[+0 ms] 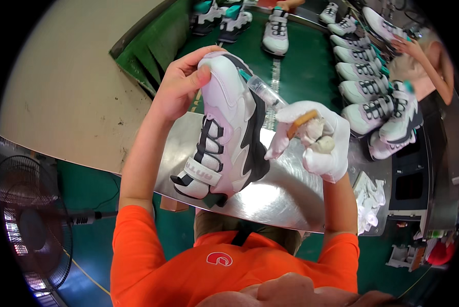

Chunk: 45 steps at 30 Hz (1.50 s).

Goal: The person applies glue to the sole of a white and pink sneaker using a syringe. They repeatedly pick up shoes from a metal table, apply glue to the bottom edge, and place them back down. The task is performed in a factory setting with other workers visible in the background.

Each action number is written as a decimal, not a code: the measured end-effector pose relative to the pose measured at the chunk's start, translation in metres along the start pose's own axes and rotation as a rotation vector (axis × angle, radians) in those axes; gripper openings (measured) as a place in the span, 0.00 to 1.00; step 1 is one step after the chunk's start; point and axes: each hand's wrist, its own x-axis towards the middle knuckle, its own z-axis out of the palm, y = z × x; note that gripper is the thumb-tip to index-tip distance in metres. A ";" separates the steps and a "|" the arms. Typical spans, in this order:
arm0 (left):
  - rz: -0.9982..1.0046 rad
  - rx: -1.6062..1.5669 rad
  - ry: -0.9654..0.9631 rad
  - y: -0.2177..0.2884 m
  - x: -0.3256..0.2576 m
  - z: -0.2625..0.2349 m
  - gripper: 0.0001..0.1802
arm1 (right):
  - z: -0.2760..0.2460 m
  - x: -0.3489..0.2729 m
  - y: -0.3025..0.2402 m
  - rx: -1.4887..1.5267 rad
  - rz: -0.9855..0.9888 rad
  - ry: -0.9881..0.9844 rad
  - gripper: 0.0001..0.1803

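A white and pale lilac sneaker (229, 115) with black laces and a black-and-white sole is held up toe-away. My bare left hand (181, 84) grips it by the toe, thumb on the upper. My right hand (337, 130), in a white glove, is closed around a clear syringe (268, 94) with a green tip. That tip meets the shoe's side near the front sole edge. Also in the gloved hand are a tan, flat-edged piece (302, 123) and a whitish wad (322, 145); their kinds are unclear.
Beneath the shoe lies a shiny metal tabletop (270, 207), with crumpled white cloth (368, 199) at its right. Beyond runs a green conveyor belt (311, 77) carrying sneakers (276, 33). More sneakers (362, 71) line the right, near a co-worker's hand (411, 48). A fan (32, 230) stands left.
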 end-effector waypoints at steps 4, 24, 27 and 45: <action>-0.039 -0.121 0.117 -0.023 -0.013 -0.033 0.36 | -0.005 0.025 0.031 0.033 0.009 -0.046 0.25; -0.126 -0.302 0.369 -0.065 -0.040 -0.067 0.27 | -0.011 0.040 0.064 0.109 0.020 0.078 0.32; -0.280 -0.109 0.491 -0.052 -0.060 -0.070 0.25 | -0.021 0.011 0.040 0.066 -0.055 0.225 0.33; -0.923 -0.413 0.648 -0.084 -0.035 0.012 0.24 | -0.022 -0.252 0.085 -1.248 0.198 1.246 0.28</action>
